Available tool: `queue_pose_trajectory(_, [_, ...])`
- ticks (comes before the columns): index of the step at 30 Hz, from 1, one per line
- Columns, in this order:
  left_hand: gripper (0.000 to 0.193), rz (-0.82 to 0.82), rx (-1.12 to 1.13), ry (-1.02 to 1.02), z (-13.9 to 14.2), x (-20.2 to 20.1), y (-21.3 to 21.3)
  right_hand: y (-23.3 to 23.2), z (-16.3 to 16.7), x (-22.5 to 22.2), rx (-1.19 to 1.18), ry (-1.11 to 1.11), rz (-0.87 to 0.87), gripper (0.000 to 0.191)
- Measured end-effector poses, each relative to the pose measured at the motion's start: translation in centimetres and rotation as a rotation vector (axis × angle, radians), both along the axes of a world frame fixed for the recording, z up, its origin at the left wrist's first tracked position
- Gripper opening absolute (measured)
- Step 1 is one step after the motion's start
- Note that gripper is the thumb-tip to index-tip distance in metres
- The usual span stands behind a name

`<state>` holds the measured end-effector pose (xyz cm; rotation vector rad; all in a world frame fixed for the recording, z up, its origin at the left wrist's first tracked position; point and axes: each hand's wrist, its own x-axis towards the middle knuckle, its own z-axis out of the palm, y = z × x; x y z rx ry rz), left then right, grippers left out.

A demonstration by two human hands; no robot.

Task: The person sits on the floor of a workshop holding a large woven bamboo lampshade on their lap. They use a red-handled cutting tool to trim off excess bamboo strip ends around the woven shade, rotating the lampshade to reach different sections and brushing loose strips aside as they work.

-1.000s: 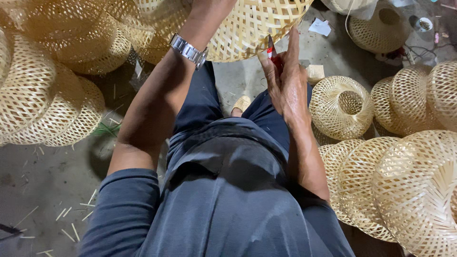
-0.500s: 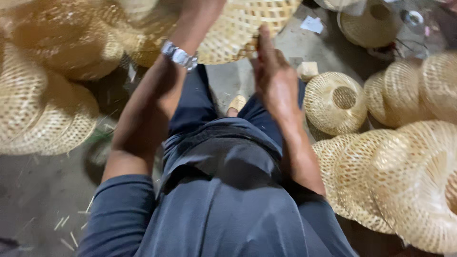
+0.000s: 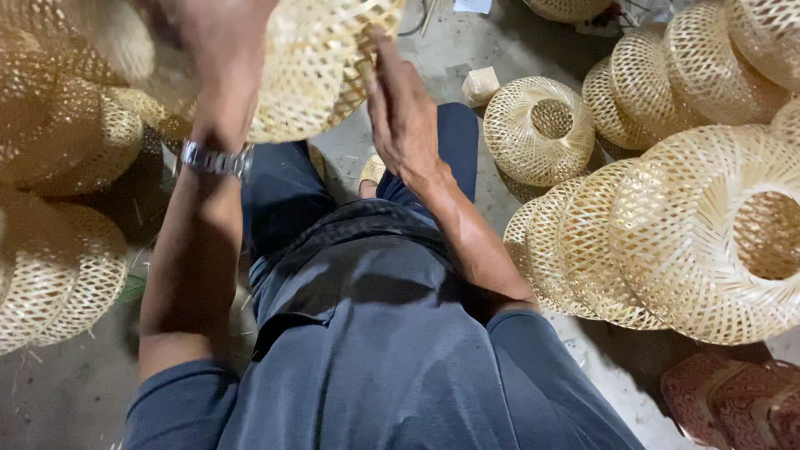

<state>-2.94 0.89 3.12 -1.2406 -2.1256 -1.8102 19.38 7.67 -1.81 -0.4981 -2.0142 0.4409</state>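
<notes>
I hold a round woven bamboo shade (image 3: 321, 62) up in front of me, above my knees. My left hand (image 3: 221, 50), blurred, grips it from the near left side, and a metal wristwatch (image 3: 215, 158) sits on that wrist. My right hand (image 3: 400, 108) rests against the shade's lower right rim with its fingers straight and together, the tips pressed into the weave. The thumb is hidden. I am seated in dark blue trousers and a blue shirt.
Piles of similar bamboo shades lie on the left (image 3: 50, 275) and right (image 3: 708, 233). A single one with an open top (image 3: 537, 129) stands beyond my right knee. A small pale block (image 3: 481, 83) and red patterned sandals (image 3: 733, 400) lie on the concrete floor.
The shade and both hands have shifted left and nearer to the camera. The small red item seen between my right fingers a second ago no longer shows.
</notes>
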Motion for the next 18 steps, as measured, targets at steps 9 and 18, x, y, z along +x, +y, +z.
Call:
queue_pose_trajectory(9, [0.090, 0.107, -0.334, 0.083, -6.1, 0.5, -2.7, 2.3, -2.9, 0.4, -0.568, 0.119, 0.316, 0.101])
queue_pose_trajectory(18, [0.095, 0.009, -0.095, 0.167, -8.3, -0.3, -3.8, 3.5, -3.2, 1.2, -0.630, -0.061, 0.141, 0.077])
